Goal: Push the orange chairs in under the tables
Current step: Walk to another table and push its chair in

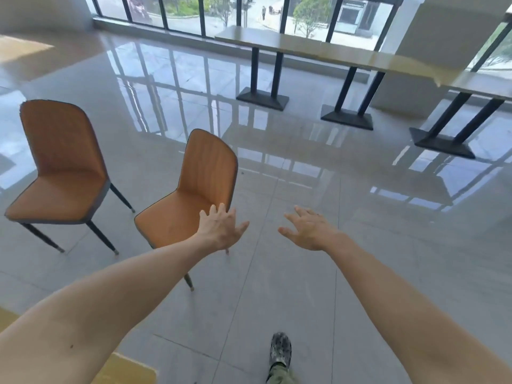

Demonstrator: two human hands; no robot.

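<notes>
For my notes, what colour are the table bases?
Black, best seen in the head view: the table bases are flat black plates under black posts.

I count two orange chairs, the left chair [59,173] and the right chair [194,195]. I see one long worktop [318,49] on three black pedestal bases, two hands, left hand [221,230] and right hand [310,230], and one shoe [280,351].

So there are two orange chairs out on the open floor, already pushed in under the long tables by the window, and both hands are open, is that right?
Not quite. The head view shows both orange chairs standing on the open floor, well apart from the long tables by the window, not pushed in under them. The rest holds: the left hand and right hand are open.
</notes>
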